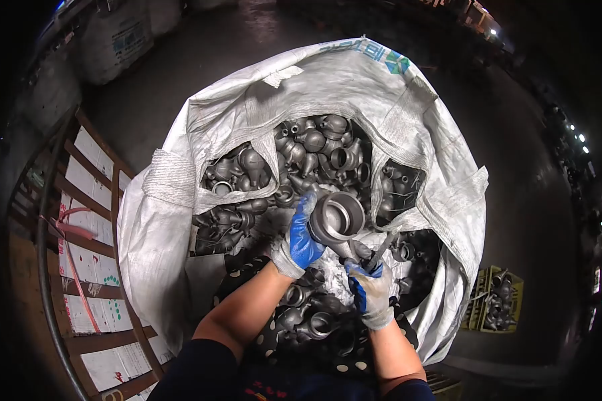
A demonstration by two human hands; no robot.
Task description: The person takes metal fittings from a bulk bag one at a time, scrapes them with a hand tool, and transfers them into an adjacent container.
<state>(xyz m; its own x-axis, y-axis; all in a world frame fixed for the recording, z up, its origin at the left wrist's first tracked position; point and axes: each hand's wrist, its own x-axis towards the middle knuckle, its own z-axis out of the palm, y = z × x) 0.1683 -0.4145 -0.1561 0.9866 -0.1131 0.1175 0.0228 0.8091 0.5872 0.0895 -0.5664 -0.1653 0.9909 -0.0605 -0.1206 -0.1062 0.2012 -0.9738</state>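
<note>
A grey metal casting (323, 224) with a wide round mouth is held up over the big white bag. My left hand (304, 230), in a blue-and-white glove, grips its left side. My right hand (372, 289), gloved alike, is closed just below and right of the casting, by its narrow end. A thin dark bar (382, 248) sticks up from the right fingers; its exact kind is hard to make out. Similar castings (321, 144) lie heaped inside the bag, and more castings (318, 324) sit close to my body, below the hands.
The white woven bag (160, 247) surrounds the work, its loop straps (271, 157) lying across the castings. At left stands a rusty metal-framed rack (47, 247) with white cartons. A yellow crate (475, 304) of metal parts is on the floor at right. Another white bag (117, 43) stands behind.
</note>
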